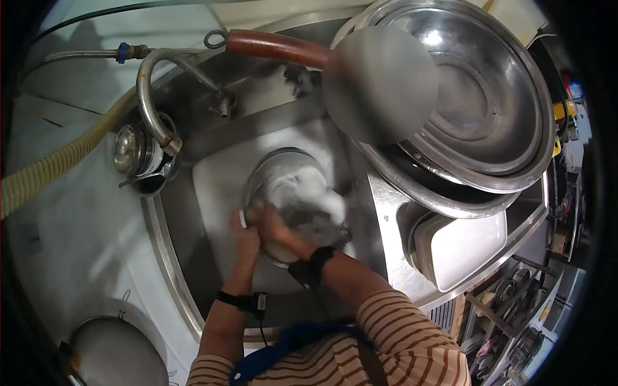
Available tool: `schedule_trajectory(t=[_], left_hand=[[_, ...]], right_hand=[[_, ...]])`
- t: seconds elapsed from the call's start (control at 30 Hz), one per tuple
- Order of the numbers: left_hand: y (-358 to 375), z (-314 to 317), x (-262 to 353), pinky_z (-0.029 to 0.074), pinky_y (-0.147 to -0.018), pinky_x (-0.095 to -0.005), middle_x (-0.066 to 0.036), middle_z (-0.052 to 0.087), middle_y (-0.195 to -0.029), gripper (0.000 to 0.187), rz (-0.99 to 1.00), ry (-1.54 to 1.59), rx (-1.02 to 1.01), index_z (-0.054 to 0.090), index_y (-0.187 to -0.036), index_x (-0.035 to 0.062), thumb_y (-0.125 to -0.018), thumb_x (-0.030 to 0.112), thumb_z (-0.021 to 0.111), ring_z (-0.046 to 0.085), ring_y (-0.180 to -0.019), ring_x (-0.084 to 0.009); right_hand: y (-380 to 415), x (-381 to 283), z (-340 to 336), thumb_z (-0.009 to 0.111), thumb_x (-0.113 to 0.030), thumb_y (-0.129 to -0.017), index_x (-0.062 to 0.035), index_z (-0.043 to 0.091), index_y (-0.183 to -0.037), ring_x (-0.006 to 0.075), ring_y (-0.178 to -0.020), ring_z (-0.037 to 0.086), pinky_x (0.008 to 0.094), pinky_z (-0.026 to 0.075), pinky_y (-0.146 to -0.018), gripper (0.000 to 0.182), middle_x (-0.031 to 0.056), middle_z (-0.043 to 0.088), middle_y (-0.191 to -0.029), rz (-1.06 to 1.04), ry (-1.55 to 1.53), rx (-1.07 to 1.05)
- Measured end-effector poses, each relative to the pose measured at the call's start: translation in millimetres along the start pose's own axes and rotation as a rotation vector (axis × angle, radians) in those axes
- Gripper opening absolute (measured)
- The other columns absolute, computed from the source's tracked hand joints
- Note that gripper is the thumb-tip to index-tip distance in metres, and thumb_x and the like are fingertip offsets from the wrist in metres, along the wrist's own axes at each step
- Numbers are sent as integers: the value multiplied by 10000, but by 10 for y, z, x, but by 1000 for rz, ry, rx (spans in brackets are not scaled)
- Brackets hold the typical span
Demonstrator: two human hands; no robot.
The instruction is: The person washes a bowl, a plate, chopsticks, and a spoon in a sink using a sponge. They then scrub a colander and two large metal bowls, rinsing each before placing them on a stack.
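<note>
A round metal bowl (pixel 278 153) sits in the sink, with white foam (pixel 306 186) and cloudy water in it. My left hand (pixel 246 237) grips the bowl's near-left rim, and a small white patch shows beside its fingers. My right hand (pixel 277 230) reaches over the near side into the bowl, against its inner left wall. Motion smears the right fingers, so whether they hold anything is hidden. Both wrists carry black straps.
A curved metal tap (pixel 149 96) and metal containers (pixel 132 151) stand at the sink's left. Big stacked basins (pixel 515 161) lie at right, near a brown-handled utensil (pixel 277 48) with a blurred round part. White trays (pixel 470 248) sit below them. A round lid (pixel 119 354) is lower left.
</note>
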State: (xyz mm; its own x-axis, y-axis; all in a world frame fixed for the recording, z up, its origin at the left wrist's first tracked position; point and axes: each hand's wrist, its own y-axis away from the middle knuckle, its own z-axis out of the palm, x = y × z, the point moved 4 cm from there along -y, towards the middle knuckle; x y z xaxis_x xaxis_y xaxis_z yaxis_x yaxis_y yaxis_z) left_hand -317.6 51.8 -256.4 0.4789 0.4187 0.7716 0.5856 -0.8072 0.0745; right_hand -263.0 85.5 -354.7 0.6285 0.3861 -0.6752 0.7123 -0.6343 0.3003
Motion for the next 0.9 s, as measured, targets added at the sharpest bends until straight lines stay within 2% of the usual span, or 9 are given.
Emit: schedule_trajectory(t=[0.07, 0.13, 0.2, 0.3, 0.47, 0.6, 0.7, 0.8, 0.9], left_hand=[[-97, -253, 328, 409, -919, -373, -224, 583, -1077, 573, 29, -121, -2, 466, -1219, -17, -651, -92, 459, 562, -1032, -359], [-166, -314, 257, 418, -906, -369, -226, 590, -1059, 574, 105, -68, -62, 473, -1212, -12, -645, -101, 458, 572, -1012, -361], [-211, -303, 282, 428, -888, -365, -225, 597, -1038, 578, 86, -53, -117, 479, -1209, -4, -640, -102, 460, 583, -989, -359], [-104, -258, 319, 443, -860, -361, -224, 606, -1011, 584, -28, -107, -185, 482, -1214, 9, -638, -87, 468, 596, -962, -354], [-37, -216, 559, 450, -842, -378, -243, 606, -1000, 575, -53, -184, -234, 476, -1231, 19, -659, -47, 482, 597, -960, -352], [-154, -131, 202, 440, -850, -369, -232, 609, -1011, 511, 11, -132, -68, 520, -1167, -18, -658, -37, 475, 593, -956, -346], [-252, -204, 235, 432, -855, -378, -241, 607, -1007, 485, 1, -148, -30, 532, -1145, -31, -663, -16, 487, 586, -956, -362], [-174, -315, 453, 433, -845, -387, -239, 612, -983, 464, -10, -138, -14, 547, -1124, -36, -664, 9, 502, 590, -943, -362], [-35, -370, 275, 434, -844, -395, -233, 613, -973, 463, 51, -198, 7, 550, -1118, -28, -659, 23, 512, 588, -942, -368]], right_hand=[[657, -172, -197, 501, -200, -808, -31, 560, -1077, 347, -943, 578, 435, 449, -835, 324, 178, 594, -1025, -4, -375, -56], [1021, -29, -326, 488, -219, -841, -63, 564, -1115, 339, -926, 594, 410, 462, -824, 324, 183, 597, -1055, -96, 61, -279], [887, 775, 199, 496, -222, -845, -69, 542, -1163, 318, -968, 586, 385, 472, -806, 356, 180, 580, -1115, 428, 65, -407], [758, 1468, 377, 520, -270, -838, -77, 571, -1132, 290, -1023, 561, 387, 450, -856, 356, 170, 586, -1102, 705, -921, 93], [-276, 1112, -687, 505, -227, -820, -46, 564, -1104, 315, -1073, 493, 412, 303, -991, 342, 163, 575, -1085, 538, -314, 143], [-271, 65, -814, 565, -92, -714, 6, 478, -1205, 436, -1003, 471, 489, 298, -986, 508, 249, 449, -1188, -64, -168, 1024], [114, -483, -1078, 531, -35, -716, 20, 406, -1267, 492, -1027, 444, 499, 298, -990, 568, 296, 386, -1229, -3, -429, 636], [48, -450, -1215, 536, -11, -703, 3, 405, -1279, 516, -1046, 428, 490, 392, -907, 591, 314, 391, -1211, -194, -115, 753], [-299, 232, -1326, 574, -89, -685, -76, 420, -1299, 481, -1064, 437, 451, 432, -844, 633, 244, 445, -1217, 101, 341, 766]])
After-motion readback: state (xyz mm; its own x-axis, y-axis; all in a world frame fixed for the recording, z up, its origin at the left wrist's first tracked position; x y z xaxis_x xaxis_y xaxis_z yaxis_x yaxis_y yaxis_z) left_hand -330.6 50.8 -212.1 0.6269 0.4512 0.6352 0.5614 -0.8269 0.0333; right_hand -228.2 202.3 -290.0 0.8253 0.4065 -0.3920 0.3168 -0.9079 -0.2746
